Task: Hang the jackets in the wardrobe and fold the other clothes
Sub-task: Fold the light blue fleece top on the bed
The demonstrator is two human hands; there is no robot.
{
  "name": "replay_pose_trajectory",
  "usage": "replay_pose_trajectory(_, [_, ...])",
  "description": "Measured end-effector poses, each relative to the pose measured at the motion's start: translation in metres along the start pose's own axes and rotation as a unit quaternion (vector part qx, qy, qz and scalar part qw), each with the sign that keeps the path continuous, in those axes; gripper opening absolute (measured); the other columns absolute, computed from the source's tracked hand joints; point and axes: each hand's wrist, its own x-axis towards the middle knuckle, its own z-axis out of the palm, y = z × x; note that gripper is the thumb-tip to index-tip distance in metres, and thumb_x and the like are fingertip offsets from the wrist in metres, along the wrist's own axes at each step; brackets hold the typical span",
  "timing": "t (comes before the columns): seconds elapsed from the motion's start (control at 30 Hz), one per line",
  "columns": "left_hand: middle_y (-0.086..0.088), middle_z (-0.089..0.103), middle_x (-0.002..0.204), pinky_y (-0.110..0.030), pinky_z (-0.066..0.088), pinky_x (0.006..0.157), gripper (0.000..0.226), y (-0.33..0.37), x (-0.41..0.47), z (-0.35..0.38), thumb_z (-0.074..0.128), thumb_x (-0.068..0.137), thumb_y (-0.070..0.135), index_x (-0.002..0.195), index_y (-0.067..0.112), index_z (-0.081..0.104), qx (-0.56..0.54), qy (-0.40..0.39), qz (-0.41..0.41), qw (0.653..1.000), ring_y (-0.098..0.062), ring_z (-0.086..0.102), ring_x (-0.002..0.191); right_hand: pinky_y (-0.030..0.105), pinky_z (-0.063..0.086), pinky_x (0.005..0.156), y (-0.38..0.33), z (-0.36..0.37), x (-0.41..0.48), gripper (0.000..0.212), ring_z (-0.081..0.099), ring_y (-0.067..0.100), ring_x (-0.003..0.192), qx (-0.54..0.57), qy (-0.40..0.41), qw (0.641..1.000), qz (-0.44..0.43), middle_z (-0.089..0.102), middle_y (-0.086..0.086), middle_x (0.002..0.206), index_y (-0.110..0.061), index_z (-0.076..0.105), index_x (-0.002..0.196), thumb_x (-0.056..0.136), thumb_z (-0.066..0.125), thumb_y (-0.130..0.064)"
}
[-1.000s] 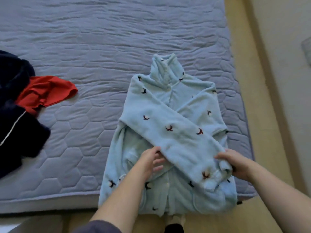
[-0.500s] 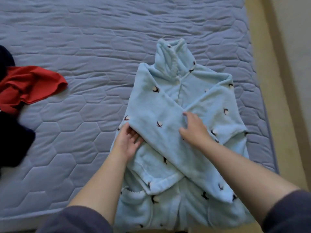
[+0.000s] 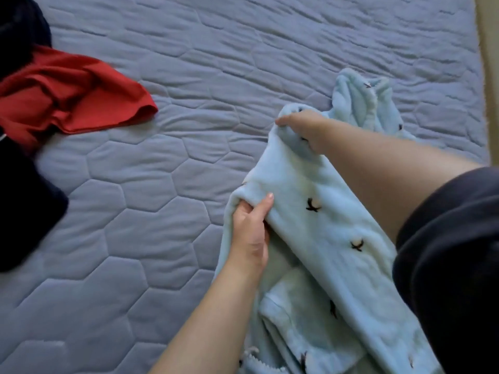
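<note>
Head view. A pale blue fleece with small dark bird motifs lay on the right part of the quilted grey bed, its collar toward the far side and its sleeve folded diagonally across the front. The left hand gripped the fleece's left edge, thumb on top and fingers curled under the fold, pinching the fabric. The right hand held the upper left corner near the collar, its fingers curled into the cloth and lifting it slightly off the bed. The right arm, in a dark pushed-up sleeve, crossed above the fleece. A red garment and a dark garment lay bunched at the bed's left, well apart from the fleece.
</note>
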Motion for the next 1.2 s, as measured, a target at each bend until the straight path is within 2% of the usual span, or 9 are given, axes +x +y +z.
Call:
replay_pose_trajectory(0.07, [-0.008,0.071,0.101,-0.035,0.053,0.088,0.028,0.003,0.003,-0.012,0.045,0.095,0.006,0.120,0.005,0.059,-0.034,0.030,-0.056,0.997,-0.020,0.066,0.093,0.033,0.045,0.084,-0.016,0.008,0.003,0.027,0.051,0.024,0.083,-0.009,-0.021,0.999,0.035,0.047,0.007,0.084,-0.015,0.048,0.097,0.088,0.059,-0.037])
replay_pose_trajectory(0.2, [-0.006,0.072,0.094,-0.032,0.055,0.083,0.022,0.014,0.013,-0.013,0.046,0.095,0.004,0.101,0.010,0.066,-0.102,0.042,-0.033,0.993,-0.017,0.068,0.086,0.025,0.037,0.050,-0.028,0.011,0.021,0.017,0.042,0.013,0.056,0.071,0.064,0.991,-0.095,0.043,0.002,0.067,-0.021,0.050,0.075,0.089,0.060,-0.018])
replay_pose_trajectory(0.27, [-0.005,0.070,0.096,-0.037,0.051,0.092,0.021,0.014,0.021,-0.010,0.046,0.096,0.004,0.096,0.013,0.065,-0.086,0.093,-0.007,0.992,-0.018,0.065,0.090,0.019,0.039,0.045,-0.023,0.015,0.024,0.020,0.048,0.012,0.060,0.056,0.035,0.989,-0.134,0.055,0.005,0.082,-0.023,0.058,0.097,0.087,0.057,-0.006])
replay_pose_trajectory(0.47, [-0.001,0.068,0.091,-0.026,0.056,0.065,0.018,0.026,0.010,-0.033,0.043,0.098,0.011,0.102,0.019,0.060,0.089,0.041,-0.058,0.993,-0.014,0.065,0.079,0.030,0.037,0.099,0.006,0.030,0.010,0.066,0.042,0.018,0.126,-0.124,0.089,0.964,-0.219,0.036,0.000,0.146,-0.024,0.026,0.148,0.090,0.055,-0.016])
replay_pose_trajectory(0.53, [0.000,0.067,0.091,-0.029,0.055,0.068,0.018,0.029,-0.011,-0.054,0.049,0.092,0.009,0.102,0.018,0.060,0.279,0.065,0.032,0.957,-0.016,0.065,0.079,0.041,0.025,0.111,0.021,0.036,-0.017,0.063,0.026,0.019,0.140,-0.244,0.186,0.916,-0.259,0.024,-0.002,0.155,-0.027,0.024,0.149,0.091,0.048,-0.021])
replay_pose_trajectory(0.63, [0.003,0.058,0.096,-0.026,0.048,0.077,0.021,0.030,-0.053,-0.087,0.063,0.081,0.007,0.099,0.018,0.062,0.552,0.124,0.205,0.799,-0.014,0.059,0.080,0.051,0.005,0.115,0.065,0.052,-0.067,0.060,0.006,0.021,0.147,-0.311,0.190,0.882,-0.300,0.009,-0.001,0.160,-0.028,0.023,0.149,0.092,0.042,-0.026])
replay_pose_trajectory(0.83, [0.005,0.051,0.060,-0.035,0.037,0.061,0.032,0.020,-0.087,-0.119,0.062,0.087,0.028,0.064,0.017,0.042,0.656,0.120,0.079,0.741,-0.030,0.057,0.074,0.064,0.016,0.111,0.151,0.086,-0.109,0.061,0.016,0.028,0.146,-0.429,0.086,0.854,-0.282,0.019,0.002,0.158,-0.030,0.029,0.148,0.089,0.021,-0.044])
replay_pose_trajectory(1.1, [0.003,0.063,0.073,-0.032,0.042,0.066,0.032,0.018,-0.105,-0.135,0.060,0.085,0.046,0.075,0.016,0.059,0.630,0.084,0.002,0.772,-0.017,0.058,0.075,0.062,0.015,0.110,0.183,0.102,-0.157,0.056,0.024,0.031,0.143,-0.409,0.098,0.816,-0.396,0.027,0.006,0.155,-0.028,0.035,0.145,0.089,0.034,-0.036])
replay_pose_trajectory(1.2, [-0.003,0.069,0.094,-0.033,0.048,0.076,0.023,0.012,-0.128,-0.163,0.056,0.092,0.034,0.096,0.013,0.065,0.724,0.077,-0.034,0.684,-0.021,0.062,0.091,0.059,0.015,0.110,0.219,0.111,-0.176,0.051,0.027,0.030,0.142,-0.460,0.066,0.798,-0.383,0.038,0.005,0.150,-0.030,0.042,0.141,0.092,0.032,-0.038])
